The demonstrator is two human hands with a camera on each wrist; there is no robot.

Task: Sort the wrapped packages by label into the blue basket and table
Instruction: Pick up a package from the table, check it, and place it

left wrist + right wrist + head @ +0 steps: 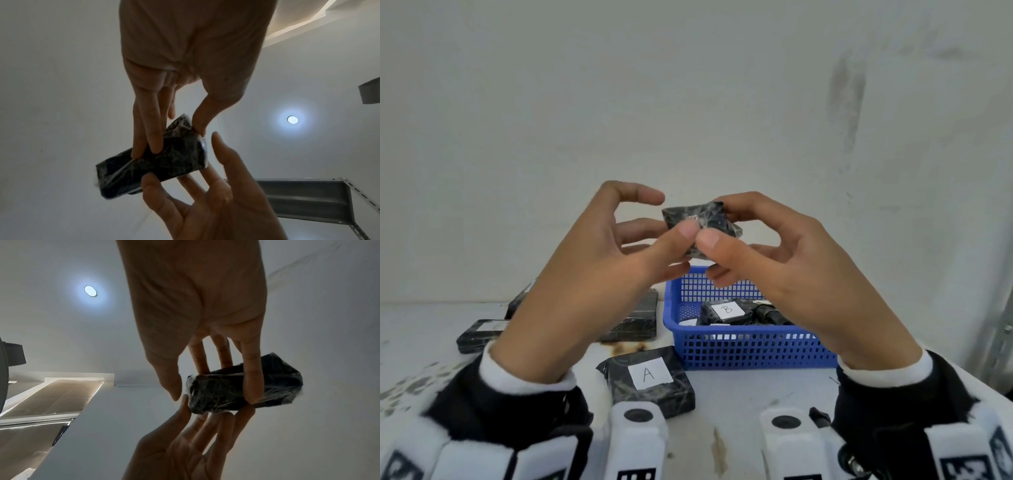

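**Dark sleeves, white cuffs, cameras at both wrists**

The person's left hand (585, 274) and right hand (791, 270) are bare, emerging from white ribbed cuffs (524, 377) under dark, fuzzy sleeves (887, 407). Strapped at each wrist is a white, blocky camera housing (638, 431) with a round black lens port on top — the right-hand unit (786, 435) matches it. White bands along the forearms carry black-and-white square marker patterns (962, 469) — partly cut off by the frame edge.
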